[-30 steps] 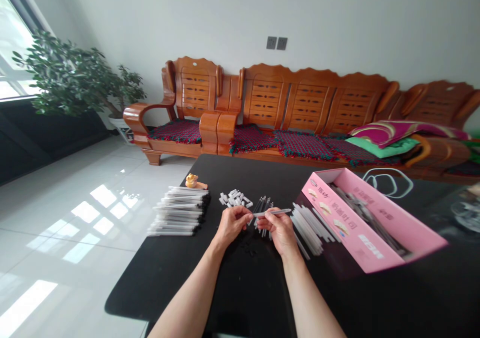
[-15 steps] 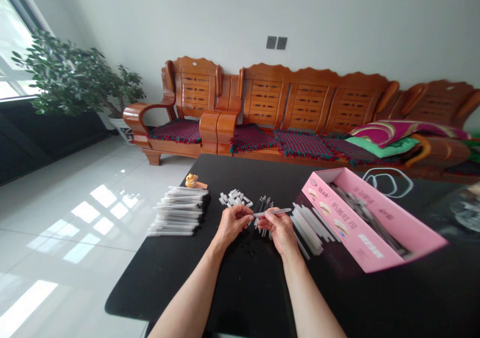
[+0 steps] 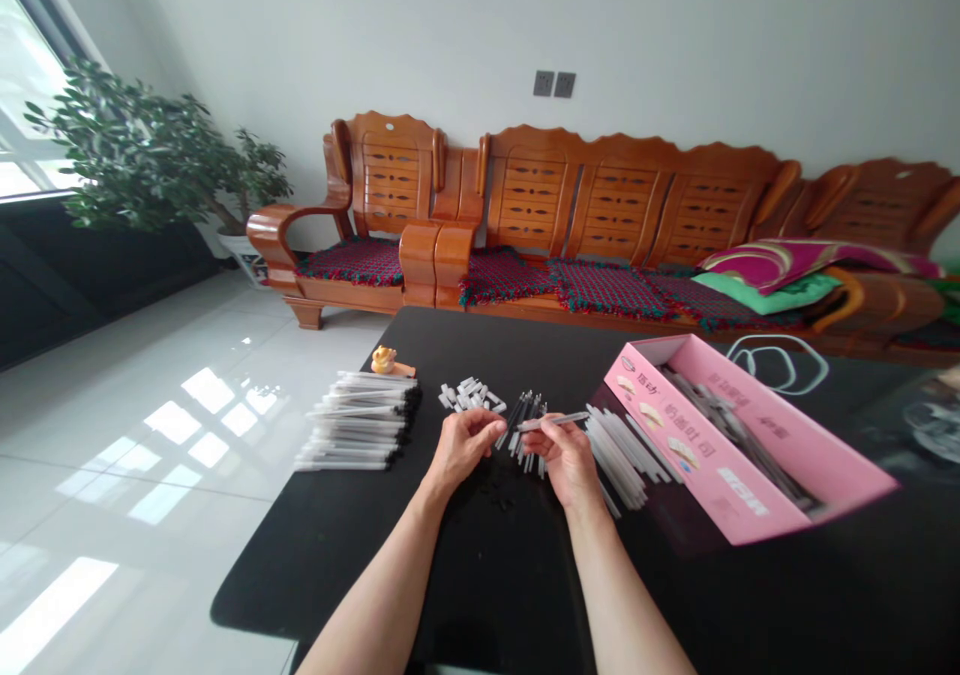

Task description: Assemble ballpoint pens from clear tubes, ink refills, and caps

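Note:
My right hand (image 3: 568,463) pinches a pale pen (image 3: 561,419), which points out to both sides of the fingers. To its left, my left hand (image 3: 463,450) has thumb and forefinger pressed together, apart from the pen; whatever they hold is too small to make out. Thin dark-tipped refills (image 3: 531,405) lie between and beyond the hands. Short white caps (image 3: 472,393) sit in a pile past the left hand. Pale translucent tubes (image 3: 619,460) are spread just right of my right hand. Small black pieces (image 3: 500,500) lie on the table between my forearms.
A stack of white pens with black ends (image 3: 356,423) lies at the left of the black table (image 3: 337,555), near a small yellow figurine (image 3: 384,360). On the right stands a pink box (image 3: 675,455) with dark sticks inside. A wooden sofa (image 3: 525,195) stands behind.
The hands have moved apart slightly. The pen has come away from my left fingers and shifted a little right with my right hand.

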A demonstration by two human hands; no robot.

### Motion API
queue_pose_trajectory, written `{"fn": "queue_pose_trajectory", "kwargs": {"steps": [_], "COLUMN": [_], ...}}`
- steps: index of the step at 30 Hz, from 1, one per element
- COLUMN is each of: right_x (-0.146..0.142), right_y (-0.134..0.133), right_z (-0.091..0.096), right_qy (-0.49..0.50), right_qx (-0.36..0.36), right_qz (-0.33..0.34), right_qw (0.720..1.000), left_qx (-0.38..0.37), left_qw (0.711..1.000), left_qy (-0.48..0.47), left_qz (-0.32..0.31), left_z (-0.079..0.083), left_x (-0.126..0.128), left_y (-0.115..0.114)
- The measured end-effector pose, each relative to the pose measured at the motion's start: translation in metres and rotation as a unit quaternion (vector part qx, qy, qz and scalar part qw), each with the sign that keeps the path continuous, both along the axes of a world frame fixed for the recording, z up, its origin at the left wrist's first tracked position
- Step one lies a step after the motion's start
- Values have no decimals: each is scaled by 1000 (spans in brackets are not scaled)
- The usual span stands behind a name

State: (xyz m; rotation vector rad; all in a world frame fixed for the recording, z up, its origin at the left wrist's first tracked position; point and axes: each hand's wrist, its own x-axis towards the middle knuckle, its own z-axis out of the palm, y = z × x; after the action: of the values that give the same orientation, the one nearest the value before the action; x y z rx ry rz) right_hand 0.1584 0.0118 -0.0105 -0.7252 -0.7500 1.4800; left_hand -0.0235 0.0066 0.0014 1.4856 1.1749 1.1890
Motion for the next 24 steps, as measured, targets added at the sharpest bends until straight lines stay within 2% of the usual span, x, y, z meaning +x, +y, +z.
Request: {"fn": "queue_pose_trajectory", "kwargs": {"steps": [6,12,19,21,24], "right_x": [-3,-6,-4,-3,-1], "right_y": [-1,-2,-3,-3,-4], "right_z": [0,0,4,4,5], "right_qy": [-30,-43,-40,-37,-38], "right_qx": [7,5,10,12,17], "right_qz": [13,18,14,8,11], "right_qw": [999,999,999,999,999], "left_qx": [7,-5,38,79,136], "left_qw": [999,999,997,993,955], "left_qy": [47,30,62,84,163], "left_qz": [-27,-28,-28,34,206], "left_z": [2,-4,-1,1,-2], "left_x": [2,5,6,-1,-18], "left_y": [-2,-1,-3,0,7]}}
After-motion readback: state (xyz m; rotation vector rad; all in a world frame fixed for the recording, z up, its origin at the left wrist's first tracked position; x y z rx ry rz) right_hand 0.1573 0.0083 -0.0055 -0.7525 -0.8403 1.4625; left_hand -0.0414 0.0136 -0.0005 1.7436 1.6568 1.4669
